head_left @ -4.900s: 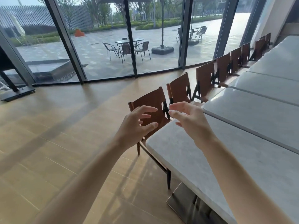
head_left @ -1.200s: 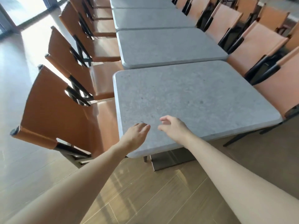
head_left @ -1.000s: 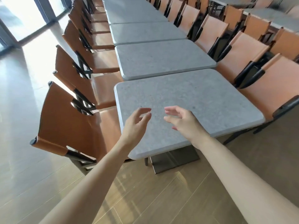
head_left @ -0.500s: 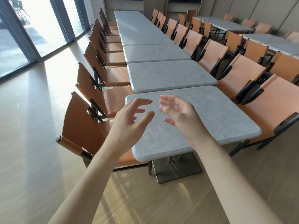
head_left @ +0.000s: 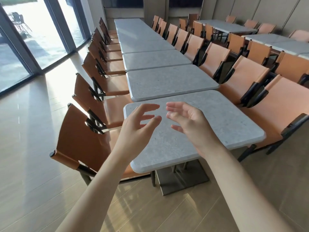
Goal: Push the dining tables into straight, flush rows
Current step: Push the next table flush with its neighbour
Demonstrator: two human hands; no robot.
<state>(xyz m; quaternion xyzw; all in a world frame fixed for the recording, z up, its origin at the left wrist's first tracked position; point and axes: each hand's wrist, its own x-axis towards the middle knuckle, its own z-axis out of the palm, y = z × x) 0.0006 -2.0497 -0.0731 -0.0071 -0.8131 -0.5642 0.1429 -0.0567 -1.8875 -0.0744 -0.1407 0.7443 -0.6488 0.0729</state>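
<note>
Sunlit wood flooring (head_left: 30,148) is seen at nine o'clock, with tall windows (head_left: 41,30) at eleven o'clock. Down the middle, a row of grey stone-topped dining tables (head_left: 150,46) runs away toward twelve o'clock, flanked on both sides by tan chairs (head_left: 247,77). The nearest table (head_left: 217,118) is set slightly askew, its left edge sitting further toward nine o'clock than the second table (head_left: 170,81) just beyond it. Both hands are raised above that nearest top, palms turned toward each other. The left hand (head_left: 137,128) is held with fingers spread and loosely bent, nothing grasped. The right hand (head_left: 189,121) is likewise relaxed and empty, fingers gently curved. Neither hand is seen touching the table.
</note>
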